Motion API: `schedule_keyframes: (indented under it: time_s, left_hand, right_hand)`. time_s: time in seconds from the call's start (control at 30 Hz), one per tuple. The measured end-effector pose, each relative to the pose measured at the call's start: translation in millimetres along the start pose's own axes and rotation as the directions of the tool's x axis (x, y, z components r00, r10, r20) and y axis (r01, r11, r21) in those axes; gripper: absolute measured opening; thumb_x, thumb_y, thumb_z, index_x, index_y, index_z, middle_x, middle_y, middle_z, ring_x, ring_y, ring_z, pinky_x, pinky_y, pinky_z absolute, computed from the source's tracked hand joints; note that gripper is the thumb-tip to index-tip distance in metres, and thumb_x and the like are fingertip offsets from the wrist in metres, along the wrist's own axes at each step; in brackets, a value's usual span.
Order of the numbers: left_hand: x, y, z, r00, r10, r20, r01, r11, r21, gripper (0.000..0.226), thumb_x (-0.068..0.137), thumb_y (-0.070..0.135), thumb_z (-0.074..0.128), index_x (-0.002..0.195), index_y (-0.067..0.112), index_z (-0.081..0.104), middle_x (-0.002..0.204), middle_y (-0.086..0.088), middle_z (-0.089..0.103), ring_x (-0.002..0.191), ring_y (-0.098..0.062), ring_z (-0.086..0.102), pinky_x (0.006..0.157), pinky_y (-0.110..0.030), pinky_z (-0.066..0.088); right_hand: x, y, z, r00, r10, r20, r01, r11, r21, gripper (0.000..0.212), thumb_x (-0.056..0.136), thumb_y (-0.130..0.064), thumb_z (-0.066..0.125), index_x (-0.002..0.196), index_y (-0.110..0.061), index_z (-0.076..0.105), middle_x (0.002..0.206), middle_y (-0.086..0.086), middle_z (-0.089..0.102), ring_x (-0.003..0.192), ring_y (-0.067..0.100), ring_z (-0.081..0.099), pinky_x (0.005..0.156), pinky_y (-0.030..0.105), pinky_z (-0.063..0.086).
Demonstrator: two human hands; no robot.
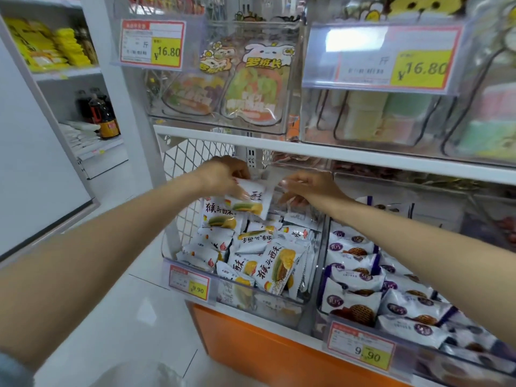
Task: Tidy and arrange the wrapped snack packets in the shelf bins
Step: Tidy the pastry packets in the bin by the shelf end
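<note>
Inspecting, we find the left hand (226,177) pinching one white packet (252,202), black characters and a green-yellow pastry printed on it, above the far end of the left bin (282,311). It hangs tilted, face toward us; long axis unclear. The right hand (310,187) curls just beside; grip indeterminate. Below lie heaped packets (276,269), over a dozen.

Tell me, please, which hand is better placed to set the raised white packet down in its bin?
Left. The left hand pinches the white packet above the bin; the right hand is only beside it, its grip unclear.
</note>
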State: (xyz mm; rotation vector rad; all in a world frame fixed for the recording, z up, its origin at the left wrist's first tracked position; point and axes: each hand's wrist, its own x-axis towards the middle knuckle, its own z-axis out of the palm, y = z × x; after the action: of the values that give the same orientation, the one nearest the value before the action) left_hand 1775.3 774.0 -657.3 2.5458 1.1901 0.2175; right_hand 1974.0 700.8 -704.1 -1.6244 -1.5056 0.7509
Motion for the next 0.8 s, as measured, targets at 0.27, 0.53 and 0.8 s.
schedule_keyframes:
  time_s: [0.27,0.53,0.8]
  left_hand:
    - [-1,-39,-2,0.972,-0.078,0.223,-0.002,0.940,0.341,0.037,0.080,0.017,0.072,0.115,0.012,0.061,0.120,-0.004,0.059,0.109,-0.021,0.052,0.087,-0.028,0.040]
    - [-2,-46,17,1.000,0.016,0.012,-0.020,0.848,0.529,0.037,0.079,0.035,0.071,0.111,0.024,0.054,0.119,0.003,0.059,0.114,-0.020,0.050,0.093,-0.034,0.029]
    - [-7,-47,24,0.997,0.075,-0.002,-0.054,0.728,0.683,0.034,0.082,0.038,0.066,0.110,0.024,0.053,0.112,0.002,0.054,0.114,-0.021,0.046,0.092,-0.033,0.033]
  right_hand:
    - [-1,1,6,0.999,0.030,-0.034,-0.038,0.963,-0.266,0.035,0.085,-0.061,0.052,0.087,-0.029,0.067,0.074,-0.019,0.071,0.075,0.004,0.068,0.086,0.035,0.053]
    - [1,2,7,0.998,0.024,-0.058,-0.041,0.946,-0.320,0.039,0.088,-0.060,0.046,0.086,-0.028,0.067,0.073,-0.019,0.071,0.071,0.001,0.067,0.085,0.031,0.052]
    - [2,3,8,0.997,0.022,-0.068,-0.044,0.934,-0.353,0.037,0.089,-0.059,0.046,0.082,-0.028,0.066,0.076,-0.015,0.071,0.072,0.006,0.068,0.081,0.023,0.050]
